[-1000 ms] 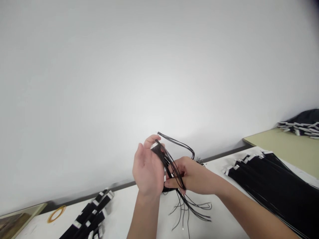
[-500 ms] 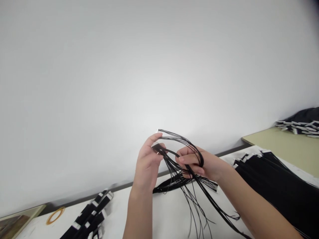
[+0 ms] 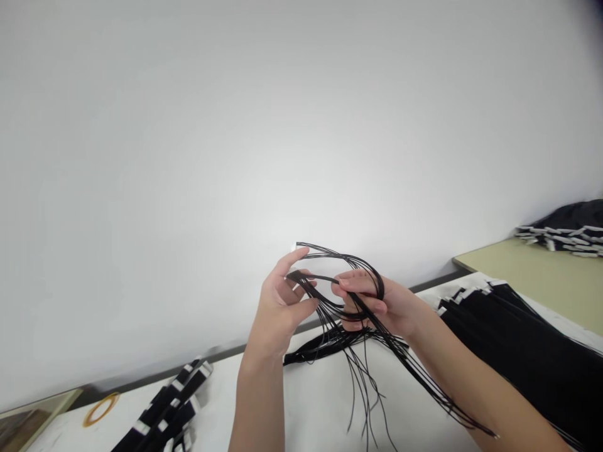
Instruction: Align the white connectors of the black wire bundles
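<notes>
In the head view my left hand (image 3: 277, 301) holds the connector end of a black wire harness (image 3: 372, 271). A small white connector (image 3: 294, 246) shows by the index fingertip, and a flat black connector (image 3: 296, 276) sits among the fingers. My right hand (image 3: 365, 301) is closed on the harness, pinching several wires between thumb and index finger. The wires loop over and around that hand. Loose wire ends hang below both hands, and a thicker strand runs down along the right forearm. Behind the hands another bundle of black wires (image 3: 315, 348) lies on the white table.
Black harnesses with white connectors (image 3: 174, 402) lie at the left, beside an orange ring (image 3: 101, 409). A wide row of black cables (image 3: 513, 339) covers the right side. More cables (image 3: 565, 232) are piled on a yellowish table (image 3: 532, 270). A pale wall (image 3: 282, 125) rises behind.
The wires between my hands have shifted slightly, and the long ends by the right forearm now spread out with their tips showing. My left thumb has moved right, towards the wires.
</notes>
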Tool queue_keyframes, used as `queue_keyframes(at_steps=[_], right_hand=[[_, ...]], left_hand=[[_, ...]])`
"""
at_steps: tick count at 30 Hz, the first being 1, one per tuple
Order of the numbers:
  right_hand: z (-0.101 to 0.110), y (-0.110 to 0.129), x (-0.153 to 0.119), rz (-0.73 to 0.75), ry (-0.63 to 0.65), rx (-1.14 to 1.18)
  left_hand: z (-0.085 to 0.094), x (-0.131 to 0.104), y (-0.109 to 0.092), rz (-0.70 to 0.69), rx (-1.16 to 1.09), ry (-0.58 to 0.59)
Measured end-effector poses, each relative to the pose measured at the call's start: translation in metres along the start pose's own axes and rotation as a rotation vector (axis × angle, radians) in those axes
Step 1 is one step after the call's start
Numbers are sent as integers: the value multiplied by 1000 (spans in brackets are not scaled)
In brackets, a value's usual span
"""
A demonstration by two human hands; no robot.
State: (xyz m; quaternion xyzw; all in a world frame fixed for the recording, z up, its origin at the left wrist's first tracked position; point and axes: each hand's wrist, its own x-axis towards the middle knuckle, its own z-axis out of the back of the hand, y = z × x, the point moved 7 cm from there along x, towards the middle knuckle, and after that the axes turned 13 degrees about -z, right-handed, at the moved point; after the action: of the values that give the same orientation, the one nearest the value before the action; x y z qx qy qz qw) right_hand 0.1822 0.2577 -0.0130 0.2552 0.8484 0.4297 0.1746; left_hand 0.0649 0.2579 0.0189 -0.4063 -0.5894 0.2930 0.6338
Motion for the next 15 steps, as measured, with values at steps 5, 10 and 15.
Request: queue_keyframes(at_steps=[5,10,15], right_hand=[[1,4,-1,35,-31,-20],[1,5,-1,44,-43,-15],[0,4,0,44,5,23]], left_hand=[[-3,2,-5,-64,87,30],[-6,2,-6,-101,138,78],[-8,2,-6,-166,233,107]])
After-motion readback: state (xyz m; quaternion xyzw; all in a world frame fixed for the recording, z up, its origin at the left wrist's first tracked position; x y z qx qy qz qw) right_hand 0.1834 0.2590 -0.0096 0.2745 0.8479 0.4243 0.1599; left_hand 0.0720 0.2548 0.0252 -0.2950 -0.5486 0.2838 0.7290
